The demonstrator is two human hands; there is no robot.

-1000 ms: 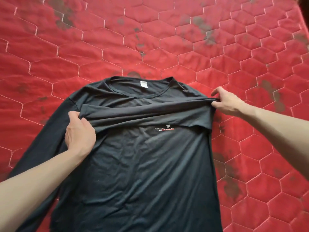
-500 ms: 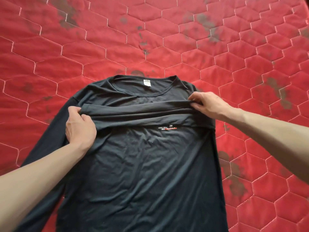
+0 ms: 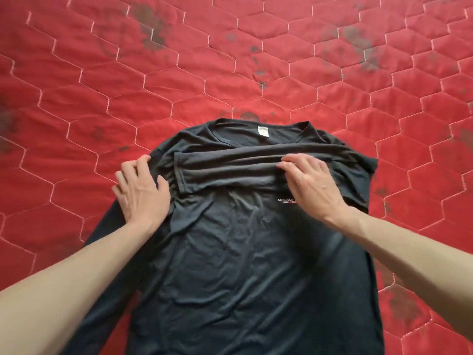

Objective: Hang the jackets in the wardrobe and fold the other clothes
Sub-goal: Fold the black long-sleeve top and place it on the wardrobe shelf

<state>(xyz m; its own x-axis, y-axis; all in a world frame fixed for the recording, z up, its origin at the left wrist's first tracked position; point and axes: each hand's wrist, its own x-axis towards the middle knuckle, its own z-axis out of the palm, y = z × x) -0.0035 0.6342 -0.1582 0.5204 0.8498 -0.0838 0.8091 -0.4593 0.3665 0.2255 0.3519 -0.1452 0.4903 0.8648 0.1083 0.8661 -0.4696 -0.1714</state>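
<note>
Person, two bare forearms: left forearm [image 3: 66, 275] enters from 8 o'clock, right forearm [image 3: 414, 254] from 4 o'clock. No sleeves visible. Left hand [image 3: 143, 190], right hand [image 3: 312, 185]: no rings, watch or gloves showing.

matt black cloth shirt [image 3: 243, 252] (creased); quilted red mattress [image 3: 179, 73], stained.

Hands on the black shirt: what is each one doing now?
Left hand: open, resting flat on the black shirt.
Right hand: open, fingers pressing the folded sleeve.
</note>
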